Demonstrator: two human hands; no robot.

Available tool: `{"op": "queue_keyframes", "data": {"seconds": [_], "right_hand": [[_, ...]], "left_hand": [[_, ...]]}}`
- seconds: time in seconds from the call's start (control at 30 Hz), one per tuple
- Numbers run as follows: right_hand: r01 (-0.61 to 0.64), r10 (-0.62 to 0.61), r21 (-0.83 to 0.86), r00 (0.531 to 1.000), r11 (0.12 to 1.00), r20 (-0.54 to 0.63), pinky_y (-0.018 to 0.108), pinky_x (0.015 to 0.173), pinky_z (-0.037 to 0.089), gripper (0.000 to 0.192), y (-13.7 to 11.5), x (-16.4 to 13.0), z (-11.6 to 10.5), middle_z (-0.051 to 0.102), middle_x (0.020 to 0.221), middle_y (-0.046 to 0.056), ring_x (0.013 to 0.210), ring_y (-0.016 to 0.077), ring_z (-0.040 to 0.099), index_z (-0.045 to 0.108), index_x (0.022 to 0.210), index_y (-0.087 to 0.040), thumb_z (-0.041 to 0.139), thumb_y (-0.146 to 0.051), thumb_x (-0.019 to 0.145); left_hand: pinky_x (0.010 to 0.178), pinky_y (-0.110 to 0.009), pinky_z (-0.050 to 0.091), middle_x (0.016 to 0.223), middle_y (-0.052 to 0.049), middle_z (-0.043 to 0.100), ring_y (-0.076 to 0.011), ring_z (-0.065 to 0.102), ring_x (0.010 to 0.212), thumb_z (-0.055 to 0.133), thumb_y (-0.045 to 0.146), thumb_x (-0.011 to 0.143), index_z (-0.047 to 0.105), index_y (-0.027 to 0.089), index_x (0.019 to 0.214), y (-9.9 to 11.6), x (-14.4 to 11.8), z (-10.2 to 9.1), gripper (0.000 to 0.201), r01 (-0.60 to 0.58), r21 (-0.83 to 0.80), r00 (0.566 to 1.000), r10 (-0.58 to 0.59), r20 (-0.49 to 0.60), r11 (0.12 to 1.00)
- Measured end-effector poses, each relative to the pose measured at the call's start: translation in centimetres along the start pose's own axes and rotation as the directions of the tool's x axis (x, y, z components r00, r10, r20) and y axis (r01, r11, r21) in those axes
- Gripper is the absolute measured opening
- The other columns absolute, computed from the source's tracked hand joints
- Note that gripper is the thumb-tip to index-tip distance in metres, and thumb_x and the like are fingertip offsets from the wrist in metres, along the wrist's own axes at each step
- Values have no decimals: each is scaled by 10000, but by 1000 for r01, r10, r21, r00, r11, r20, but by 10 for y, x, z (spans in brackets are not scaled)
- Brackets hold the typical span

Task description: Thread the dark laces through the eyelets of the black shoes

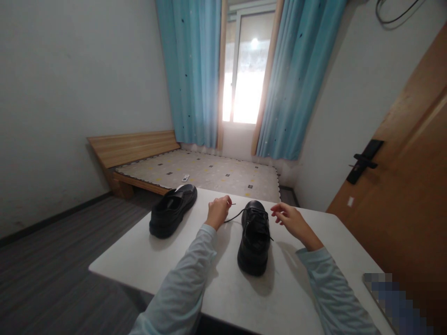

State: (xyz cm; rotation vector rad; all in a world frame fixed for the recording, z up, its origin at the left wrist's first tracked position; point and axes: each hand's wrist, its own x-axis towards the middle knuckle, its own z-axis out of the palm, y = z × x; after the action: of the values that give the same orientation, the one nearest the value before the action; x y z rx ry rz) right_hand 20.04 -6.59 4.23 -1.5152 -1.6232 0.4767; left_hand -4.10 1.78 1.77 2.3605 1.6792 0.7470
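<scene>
A black lace-up shoe (pixel 254 251) rests on the white table (pixel 223 298) with its toe pointing away from me. From its left side a black shoelace (pixel 234 217) runs to my left hand (pixel 218 210), whose fingers are pinched on it; a short tip sticks out past the fingertips. On the other side of this shoe, my right hand (pixel 287 219) hovers with loosely bent fingers apart and nothing visible in them. Another lace end hangs at the shoe's right edge. A second black shoe (pixel 167 221) stands farther left on the table, its lacing hard to make out.
Beyond the table is a wooden bed (pixel 139 146) with a patterned mattress (pixel 206 170) and a small white remote-like object (pixel 185 177) on it. Blue curtains (pixel 193 70) flank a window (pixel 246 70). A brown door (pixel 394 186) stands at right, near a blurred-out flat object (pixel 394 302).
</scene>
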Motion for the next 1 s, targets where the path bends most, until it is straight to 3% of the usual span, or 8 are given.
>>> {"op": "queue_keyframes", "data": {"seconds": [0.13,0.33,0.53,0.67,0.8,1.0], "right_hand": [[9,-8,5,999,1000,-45,236,473,469,159,4,0,8,651,679,25,516,126,597,605,766,-170,472,-178,679],[48,-49,-6,989,999,-139,270,541,500,195,7,-3,11,675,762,48,590,145,612,644,823,-175,481,-239,737],[98,-104,-35,964,995,-247,298,612,504,303,-5,-5,6,667,877,94,735,186,610,677,868,-157,501,-395,805],[185,-195,-66,956,981,-220,301,643,502,324,-9,-5,9,643,917,89,786,185,597,682,938,-171,496,-416,833],[293,-321,-155,925,943,-205,362,786,475,275,-7,-4,13,631,932,75,896,211,578,693,962,-215,542,-402,828],[322,-391,-289,891,902,-229,389,801,449,193,-5,-3,13,626,861,77,866,230,554,708,875,-219,558,-333,833]], "left_hand": [[786,-279,391,929,-51,655,-169,579,904,467,192,864,597,199,905,6,2,-4,136,-78,-98,993,69,-94,992],[786,-257,434,866,-25,674,-152,603,832,561,229,823,626,197,874,18,2,-6,89,-197,-315,978,162,-132,928],[821,-271,412,882,-16,671,-160,582,867,592,240,808,663,219,828,40,5,-6,76,-374,-242,925,339,-175,895],[826,-256,404,883,-16,662,-147,589,849,577,221,814,676,223,827,56,11,-9,100,-432,-252,902,419,-106,866],[861,-262,382,897,-9,668,-147,597,879,575,194,809,652,227,891,71,16,-10,117,-513,-232,856,512,-73,826],[862,-281,366,861,2,685,-152,614,840,595,203,808,578,229,993,84,16,-5,187,-607,-200,791,608,-60,769]]}}
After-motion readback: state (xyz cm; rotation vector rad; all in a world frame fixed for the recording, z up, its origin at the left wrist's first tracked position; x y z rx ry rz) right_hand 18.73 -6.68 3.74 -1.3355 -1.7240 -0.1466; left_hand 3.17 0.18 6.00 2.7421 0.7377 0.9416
